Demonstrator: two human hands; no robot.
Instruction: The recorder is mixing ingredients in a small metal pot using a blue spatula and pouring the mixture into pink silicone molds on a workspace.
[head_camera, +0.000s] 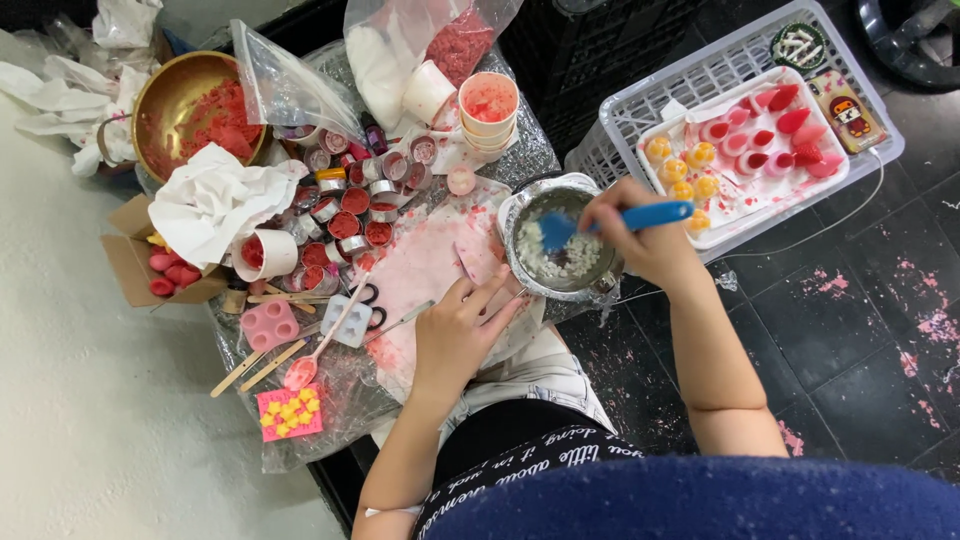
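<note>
My right hand (645, 240) grips a blue spatula (610, 222) and holds its blade in a small metal pot (520, 205) of white wax-like flakes (560, 258). My left hand (458, 330) rests flat with fingers spread on the pink-stained work surface (425, 265), its fingertips touching the pot's near rim. It holds nothing.
Left of the pot lie several small tins of red wax (345, 205), a pink mould (268, 325), wooden sticks, scissors, crumpled paper (210, 195) and a brass bowl (190, 105) of red flakes. Stacked cups (488, 110) stand behind. A white crate (720, 70) at right holds a tray of red and yellow shapes.
</note>
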